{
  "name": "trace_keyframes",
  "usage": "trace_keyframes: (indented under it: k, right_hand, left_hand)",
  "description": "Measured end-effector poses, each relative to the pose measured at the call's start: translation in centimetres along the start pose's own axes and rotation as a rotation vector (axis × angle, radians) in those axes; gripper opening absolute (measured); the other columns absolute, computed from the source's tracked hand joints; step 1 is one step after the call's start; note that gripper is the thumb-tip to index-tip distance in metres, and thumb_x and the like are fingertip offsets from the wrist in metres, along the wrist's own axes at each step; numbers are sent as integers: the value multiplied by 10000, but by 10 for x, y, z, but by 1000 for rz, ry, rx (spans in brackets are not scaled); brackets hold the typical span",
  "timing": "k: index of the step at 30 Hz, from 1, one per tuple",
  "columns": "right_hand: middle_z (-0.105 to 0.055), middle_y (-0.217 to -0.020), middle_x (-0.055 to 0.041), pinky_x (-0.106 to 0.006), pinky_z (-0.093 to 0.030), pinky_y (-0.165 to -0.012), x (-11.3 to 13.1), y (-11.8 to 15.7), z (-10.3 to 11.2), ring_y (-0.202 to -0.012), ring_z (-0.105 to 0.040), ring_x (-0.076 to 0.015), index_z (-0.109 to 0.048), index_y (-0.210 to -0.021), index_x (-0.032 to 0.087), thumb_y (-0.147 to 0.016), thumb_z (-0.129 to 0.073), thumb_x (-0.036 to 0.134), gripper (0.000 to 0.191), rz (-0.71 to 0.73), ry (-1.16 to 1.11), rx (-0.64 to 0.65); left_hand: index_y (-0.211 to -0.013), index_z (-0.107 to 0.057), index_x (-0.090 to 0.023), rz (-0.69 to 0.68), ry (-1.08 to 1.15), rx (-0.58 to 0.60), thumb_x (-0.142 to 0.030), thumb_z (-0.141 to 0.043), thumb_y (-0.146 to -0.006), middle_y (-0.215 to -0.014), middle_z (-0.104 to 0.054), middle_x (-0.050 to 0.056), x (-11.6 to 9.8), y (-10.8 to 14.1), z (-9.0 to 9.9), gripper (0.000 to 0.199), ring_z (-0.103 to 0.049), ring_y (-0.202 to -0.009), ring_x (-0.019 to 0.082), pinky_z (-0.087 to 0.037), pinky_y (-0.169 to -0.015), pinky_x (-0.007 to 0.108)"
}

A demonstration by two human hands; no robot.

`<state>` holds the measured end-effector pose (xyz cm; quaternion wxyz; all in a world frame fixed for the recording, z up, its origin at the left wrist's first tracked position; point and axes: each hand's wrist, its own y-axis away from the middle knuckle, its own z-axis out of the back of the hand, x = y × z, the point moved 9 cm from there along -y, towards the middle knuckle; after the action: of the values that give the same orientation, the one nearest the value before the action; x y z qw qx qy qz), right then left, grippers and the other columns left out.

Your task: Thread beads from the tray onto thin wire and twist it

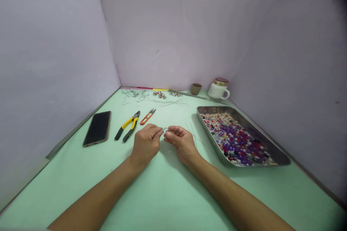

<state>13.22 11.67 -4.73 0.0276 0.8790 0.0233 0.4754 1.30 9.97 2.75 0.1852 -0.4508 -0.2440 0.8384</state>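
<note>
Both hands meet over the middle of the green table (162, 198). Between their fingertips is a small curved piece of beaded wire (165, 130), its details too small to make out. My left hand (147, 141) pinches its left side, fingers curled in. On the other side, my right hand (182, 142) holds it between thumb and fingers. Orange thread snips (147, 117) and yellow-black pliers (128, 126) lie just left of my left hand. A few thin loose wires (194, 133) rest beside my right hand.
A metal tray (217, 147) of mixed beads stands at the right. The phone (97, 129) lies at the left. Along the back are wire pieces (134, 94), beaded pieces (159, 95), a small brown cup (196, 89) and a white lidded mug (217, 90). Pale walls enclose the table.
</note>
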Motion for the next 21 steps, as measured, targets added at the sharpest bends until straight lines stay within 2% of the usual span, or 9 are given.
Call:
trace_keyframes:
  k: [7, 11, 15, 18, 21]
  right_hand:
    - [-625, -625, -3, -294, -484, -634, 8, 1, 0, -577, -567, -114, -612, -686, 144, -482, -736, 174, 241, 78, 166, -16]
    - [-633, -624, -9, -294, -470, -633, 13, 2, -1, -582, -572, -124, -626, -664, 148, -479, -724, 164, 209, 102, 306, -14]
    - [-634, -603, -6, -290, -465, -627, 17, 2, -3, -577, -574, -128, -636, -652, 153, -494, -707, 160, 173, 136, 363, 6]
    - [-633, -586, -1, -299, -472, -628, 18, 1, -3, -570, -581, -132, -635, -637, 153, -499, -700, 157, 153, 129, 330, 17]
    - [-630, -577, 3, -312, -480, -624, 17, 1, -4, -554, -585, -136, -637, -654, 154, -509, -699, 173, 159, 114, 300, 37]
  left_hand:
    - [-757, -663, -220, 0, -115, 53, -180, -484, -724, -741, -605, 61, -3, 5, -2, 186, -531, -732, 173, -374, -695, 252]
    - [-742, -652, -198, -45, -211, 161, -144, -453, -721, -750, -609, 69, -5, 4, -9, 207, -523, -697, 166, -359, -672, 259]
    - [-665, -626, -171, -48, -157, 211, -148, -442, -726, -689, -592, 51, -6, 0, -10, 195, -512, -636, 138, -362, -629, 243]
    - [-614, -600, -154, 39, -6, 246, -149, -475, -698, -619, -570, 24, -2, -4, -11, 151, -495, -586, 116, -361, -582, 223]
    - [-613, -590, -141, 232, 160, 275, -174, -516, -661, -566, -547, 1, 12, -5, -16, 94, -469, -542, 104, -353, -538, 215]
